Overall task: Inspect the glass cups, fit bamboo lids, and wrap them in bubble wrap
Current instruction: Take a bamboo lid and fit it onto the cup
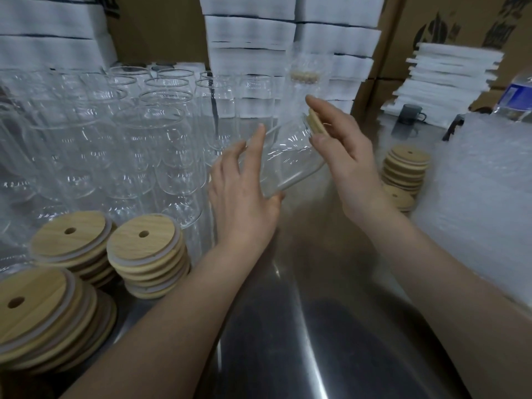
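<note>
A clear glass cup (288, 159) is tilted in the air between my hands, its mouth up and to the right. My left hand (241, 194) holds its base, thumb under the bottom and fingers along the side. A round bamboo lid (315, 123) sits against the cup's mouth, and my right hand (348, 165) grips that lid between index finger and thumb. Sheets of bubble wrap (483, 203) lie piled at the right. A cup wrapped in bubble wrap (308, 76), lid on, stands at the back.
Several empty glass cups (161, 125) crowd the left. Bamboo lid stacks stand at the near left (146, 254), (43, 318) and at the right (406, 168). White foam stacks (250, 30), cardboard boxes, a dark mug (408, 113) and a water bottle (518, 96) line the back of the steel table (288, 312).
</note>
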`<state>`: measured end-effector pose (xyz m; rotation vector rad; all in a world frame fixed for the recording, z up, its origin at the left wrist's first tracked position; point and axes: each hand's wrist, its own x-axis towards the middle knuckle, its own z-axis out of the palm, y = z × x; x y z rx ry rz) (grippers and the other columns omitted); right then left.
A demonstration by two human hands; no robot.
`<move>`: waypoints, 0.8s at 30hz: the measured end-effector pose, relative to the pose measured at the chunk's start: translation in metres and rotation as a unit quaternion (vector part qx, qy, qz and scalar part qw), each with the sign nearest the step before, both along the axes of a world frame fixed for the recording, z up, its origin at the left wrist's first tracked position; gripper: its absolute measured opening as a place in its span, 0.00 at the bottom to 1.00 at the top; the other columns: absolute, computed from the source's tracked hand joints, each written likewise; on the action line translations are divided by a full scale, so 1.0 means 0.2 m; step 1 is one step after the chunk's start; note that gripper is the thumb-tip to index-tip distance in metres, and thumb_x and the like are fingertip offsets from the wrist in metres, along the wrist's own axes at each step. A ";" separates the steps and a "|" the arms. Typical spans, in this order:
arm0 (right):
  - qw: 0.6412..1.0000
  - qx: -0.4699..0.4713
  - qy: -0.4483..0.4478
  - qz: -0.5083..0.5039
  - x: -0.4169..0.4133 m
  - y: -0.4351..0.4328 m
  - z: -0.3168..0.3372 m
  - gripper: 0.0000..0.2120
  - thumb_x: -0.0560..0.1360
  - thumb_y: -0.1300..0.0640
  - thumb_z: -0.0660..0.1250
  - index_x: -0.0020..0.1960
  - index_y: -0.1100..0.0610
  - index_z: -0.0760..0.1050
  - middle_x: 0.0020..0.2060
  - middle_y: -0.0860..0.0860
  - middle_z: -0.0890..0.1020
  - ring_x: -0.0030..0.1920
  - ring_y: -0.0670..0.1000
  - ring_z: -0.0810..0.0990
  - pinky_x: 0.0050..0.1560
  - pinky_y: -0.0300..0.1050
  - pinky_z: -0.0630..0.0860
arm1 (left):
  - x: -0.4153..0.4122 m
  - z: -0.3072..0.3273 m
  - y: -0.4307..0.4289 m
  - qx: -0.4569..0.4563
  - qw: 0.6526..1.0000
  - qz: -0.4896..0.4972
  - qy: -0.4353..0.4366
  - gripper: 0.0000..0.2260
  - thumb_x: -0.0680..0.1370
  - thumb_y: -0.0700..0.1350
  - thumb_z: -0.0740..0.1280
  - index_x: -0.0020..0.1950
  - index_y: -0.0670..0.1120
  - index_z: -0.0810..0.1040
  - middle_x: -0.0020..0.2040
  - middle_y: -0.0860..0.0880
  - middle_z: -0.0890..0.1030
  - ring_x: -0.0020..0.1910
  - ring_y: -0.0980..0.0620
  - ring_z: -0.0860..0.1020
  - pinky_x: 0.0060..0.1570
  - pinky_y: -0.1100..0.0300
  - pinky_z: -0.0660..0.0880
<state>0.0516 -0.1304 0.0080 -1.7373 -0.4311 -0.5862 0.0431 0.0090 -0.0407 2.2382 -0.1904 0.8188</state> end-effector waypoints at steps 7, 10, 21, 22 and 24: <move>0.995 -0.087 -0.043 -0.020 0.00 -0.01 -0.02 0.20 0.78 0.60 0.58 0.69 0.50 0.68 0.61 0.54 0.71 0.59 0.31 0.68 0.63 0.27 0.62 | -0.01 0.00 0.00 0.006 1.000 -0.002 -0.005 0.44 0.69 0.45 0.78 0.79 0.58 0.57 0.72 0.48 0.66 0.71 0.44 0.63 0.67 0.41 0.66; 0.992 -0.110 -0.060 -0.028 0.00 0.00 -0.02 0.21 0.79 0.59 0.57 0.71 0.56 0.69 0.63 0.58 0.71 0.59 0.30 0.67 0.63 0.27 0.60 | -0.01 0.01 0.01 0.005 1.000 -0.002 -0.009 0.44 0.69 0.44 0.78 0.78 0.58 0.58 0.73 0.49 0.66 0.71 0.44 0.63 0.67 0.41 0.66; 0.979 -0.188 -0.075 -0.016 -0.02 0.00 0.02 0.23 0.80 0.54 0.58 0.75 0.52 0.62 0.64 0.55 0.69 0.62 0.33 0.64 0.64 0.25 0.57 | -0.04 0.02 0.00 -0.017 0.999 0.001 -0.047 0.44 0.68 0.44 0.78 0.78 0.57 0.59 0.72 0.50 0.67 0.70 0.45 0.64 0.66 0.41 0.66; 0.979 -0.189 -0.075 -0.012 -0.02 0.00 0.03 0.23 0.80 0.53 0.59 0.74 0.49 0.62 0.64 0.51 0.70 0.63 0.34 0.65 0.65 0.26 0.58 | -0.04 0.02 0.00 -0.015 0.998 0.000 -0.053 0.44 0.68 0.44 0.78 0.78 0.57 0.59 0.72 0.50 0.67 0.70 0.45 0.64 0.66 0.41 0.66; 0.987 -0.146 -0.068 -0.006 -0.03 0.00 0.03 0.22 0.78 0.51 0.64 0.71 0.46 0.65 0.62 0.44 0.70 0.65 0.40 0.68 0.68 0.36 0.65 | -0.03 0.03 0.00 0.000 0.998 -0.004 -0.067 0.44 0.68 0.45 0.78 0.78 0.57 0.59 0.72 0.49 0.67 0.70 0.44 0.65 0.64 0.39 0.67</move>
